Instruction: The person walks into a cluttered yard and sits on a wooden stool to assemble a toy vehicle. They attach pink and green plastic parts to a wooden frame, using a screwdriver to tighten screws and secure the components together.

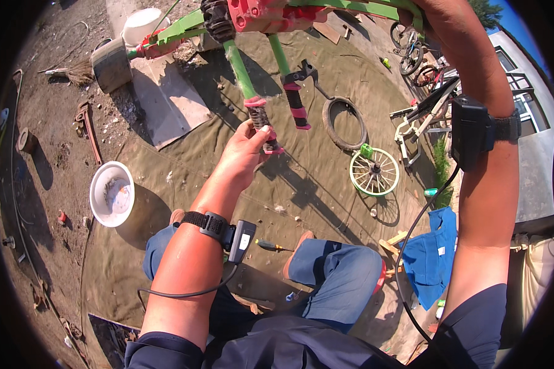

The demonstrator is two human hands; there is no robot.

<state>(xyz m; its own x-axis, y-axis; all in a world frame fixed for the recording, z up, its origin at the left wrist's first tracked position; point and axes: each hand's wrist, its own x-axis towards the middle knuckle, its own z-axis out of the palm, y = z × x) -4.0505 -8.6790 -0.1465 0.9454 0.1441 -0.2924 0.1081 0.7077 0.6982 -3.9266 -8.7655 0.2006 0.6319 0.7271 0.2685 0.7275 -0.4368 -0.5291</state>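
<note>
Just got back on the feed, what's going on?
The person's left hand grips a black and pink cylindrical handle on a green metal tube. The right hand is raised beside a green metal bar, partly cut off. A white round plastic basin sits on the ground.

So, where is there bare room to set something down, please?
Bare tarp lies below the white basin, and, but for small scraps, between it and the left hand. It's crowded on the right: tyre, spoked wheel, pale frame, blue cloth.
</note>
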